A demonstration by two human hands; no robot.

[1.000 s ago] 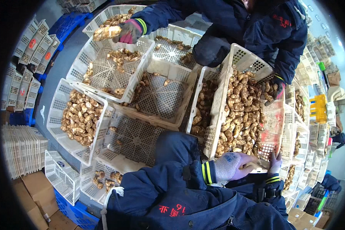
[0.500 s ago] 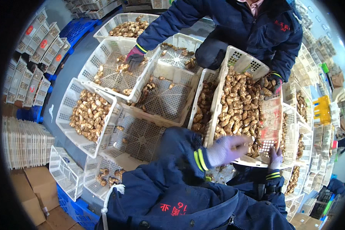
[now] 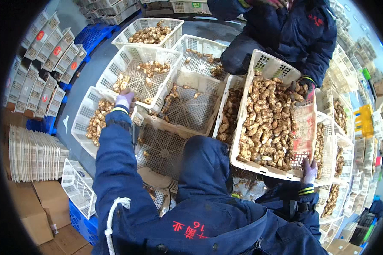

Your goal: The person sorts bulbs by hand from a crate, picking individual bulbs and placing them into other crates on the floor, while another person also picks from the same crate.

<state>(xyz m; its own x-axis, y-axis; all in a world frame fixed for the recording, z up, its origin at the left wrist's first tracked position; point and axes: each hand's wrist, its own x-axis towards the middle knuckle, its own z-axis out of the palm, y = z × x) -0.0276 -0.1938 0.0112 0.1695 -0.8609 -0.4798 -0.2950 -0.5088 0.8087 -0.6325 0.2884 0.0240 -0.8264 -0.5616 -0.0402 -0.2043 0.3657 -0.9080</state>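
Observation:
My left hand (image 3: 125, 100), in a pale purple glove, is at the near left corner of a white crate (image 3: 159, 100) holding a few brown-and-white mushrooms (image 3: 121, 83). Its fingers look curled; whatever they hold is hidden. My right hand (image 3: 309, 171), gloved alike, grips the near right wall of a tilted white crate (image 3: 259, 169). That crate is largely filled with mushrooms (image 3: 266, 123), with its bare reddish side toward the right. Across from me, a co-worker's dark-gloved hand (image 3: 302, 90) rests inside its far right part.
A crate of mushrooms (image 3: 83, 117) stands at the left, and a sparsely filled crate (image 3: 193, 108) in the middle. Stacked crates (image 3: 338, 114) line the right side. Cardboard boxes (image 3: 51, 199) and a blue pallet (image 3: 83, 221) lie at the lower left.
My left hand has swung left from the full crate to the left crates. My right hand stays on the crate. The co-worker's other hand has left the left crate and risen toward the top.

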